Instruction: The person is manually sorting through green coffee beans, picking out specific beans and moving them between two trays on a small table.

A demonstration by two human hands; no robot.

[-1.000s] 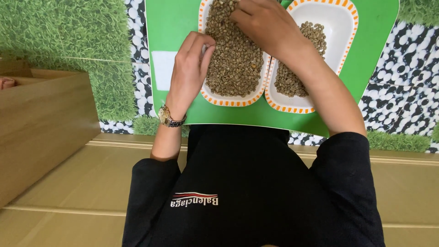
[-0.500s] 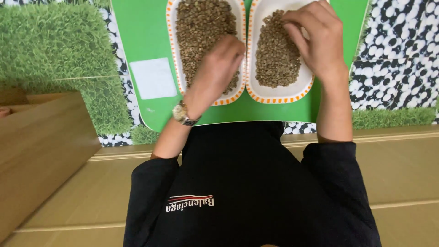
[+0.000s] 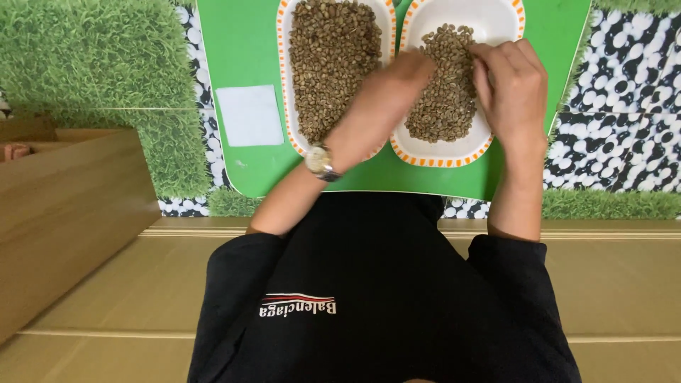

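Note:
Two white oval trays with orange-dashed rims lie side by side on a green mat [image 3: 241, 42]. The left tray [image 3: 285, 85] is nearly full of pale green-brown coffee beans [image 3: 333, 64]. The right tray [image 3: 496, 18] holds a smaller heap of beans [image 3: 443, 99]. My left hand [image 3: 379, 103], with a wristwatch [image 3: 319, 162] on it, reaches across the trays' shared edge, its bunched fingertips at the right heap. My right hand [image 3: 512, 85] rests over the right tray's right side with fingers curled onto the beans. What either hand pinches is hidden.
A white paper square [image 3: 250, 115] lies on the mat left of the trays. Artificial grass [image 3: 92, 64] and a black-and-white pebble pattern [image 3: 624, 106] surround the mat. A wooden box [image 3: 71, 213] stands at the left, with a tan floor below. My black-shirted torso fills the bottom.
My left hand has moved right, from the left tray's beans to the edge of the right heap. My right hand has stayed over the right tray and drawn slightly nearer.

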